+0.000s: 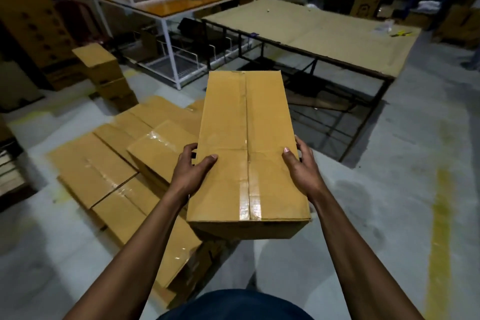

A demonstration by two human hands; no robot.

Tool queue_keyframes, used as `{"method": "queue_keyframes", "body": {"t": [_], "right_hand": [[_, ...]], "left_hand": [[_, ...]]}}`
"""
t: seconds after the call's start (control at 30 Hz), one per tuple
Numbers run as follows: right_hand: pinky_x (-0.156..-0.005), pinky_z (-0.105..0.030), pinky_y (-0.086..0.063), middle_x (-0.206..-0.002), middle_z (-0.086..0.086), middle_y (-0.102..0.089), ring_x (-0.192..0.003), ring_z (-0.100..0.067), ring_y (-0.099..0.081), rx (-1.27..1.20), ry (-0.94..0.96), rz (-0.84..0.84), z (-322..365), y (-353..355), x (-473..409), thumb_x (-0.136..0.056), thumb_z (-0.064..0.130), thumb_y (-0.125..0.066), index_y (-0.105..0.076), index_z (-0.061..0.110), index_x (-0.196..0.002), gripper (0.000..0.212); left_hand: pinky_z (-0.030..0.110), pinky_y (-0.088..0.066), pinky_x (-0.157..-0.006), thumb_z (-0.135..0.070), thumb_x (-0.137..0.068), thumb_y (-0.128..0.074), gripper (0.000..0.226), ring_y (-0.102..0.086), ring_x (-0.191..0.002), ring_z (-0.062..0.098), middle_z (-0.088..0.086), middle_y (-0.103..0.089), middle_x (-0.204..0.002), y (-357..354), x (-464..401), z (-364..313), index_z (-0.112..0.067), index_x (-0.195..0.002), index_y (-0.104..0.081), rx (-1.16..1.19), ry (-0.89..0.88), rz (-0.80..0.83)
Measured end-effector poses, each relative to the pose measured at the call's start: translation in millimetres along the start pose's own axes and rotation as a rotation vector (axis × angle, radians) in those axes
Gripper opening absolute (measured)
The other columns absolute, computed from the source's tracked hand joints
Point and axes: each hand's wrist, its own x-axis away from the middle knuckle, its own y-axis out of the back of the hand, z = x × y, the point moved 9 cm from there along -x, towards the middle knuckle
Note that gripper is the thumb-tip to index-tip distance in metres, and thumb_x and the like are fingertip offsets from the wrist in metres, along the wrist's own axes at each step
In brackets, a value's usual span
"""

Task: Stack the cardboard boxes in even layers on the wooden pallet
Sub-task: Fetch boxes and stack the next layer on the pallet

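I hold a long taped cardboard box [246, 122] in the air in front of me, its length pointing away. My left hand [191, 171] grips its left side, thumb on top. My right hand [302, 166] grips its right side the same way. Below and to the left, a layer of several taped boxes [104, 163] lies flat near the floor. One more box [158, 148] rests on top of that layer. The wooden pallet is hidden under the boxes.
A small stack of boxes [106, 73] stands behind the layer at the left. A large table covered with cardboard [324, 31] stands ahead on the right. A white-framed bench [166, 5] is behind. Yellow floor lines [439, 228] run on the right.
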Motion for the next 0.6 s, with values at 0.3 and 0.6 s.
{"method": "queue_keyframes", "body": {"t": [0.3,0.6], "right_hand": [[-0.115,-0.047,-0.037,-0.159,0.009,-0.031,-0.144,-0.022,-0.036,0.08,0.084,0.289,58.1,-138.7,-17.5,-0.1,0.06,-0.052,-0.031,0.045,-0.156,0.062],[-0.105,-0.035,-0.04,-0.161,0.009,-0.03,-0.145,-0.018,-0.036,0.032,0.148,0.635,85.5,-277.7,-13.4,-0.1,0.056,-0.054,-0.031,0.038,-0.158,0.065]], "left_hand": [[0.047,-0.051,-0.099,-0.062,-0.085,-0.075,0.074,-0.054,-0.123,0.021,-0.009,-0.046,-0.139,123.7,37.9,47.4,-0.041,-0.147,-0.04,0.086,0.093,-0.266],[0.053,-0.057,-0.096,-0.074,-0.073,-0.076,0.074,-0.063,-0.116,0.022,-0.005,-0.053,-0.138,215.2,93.4,101.4,-0.048,-0.135,-0.045,0.095,0.247,-0.578]]}}
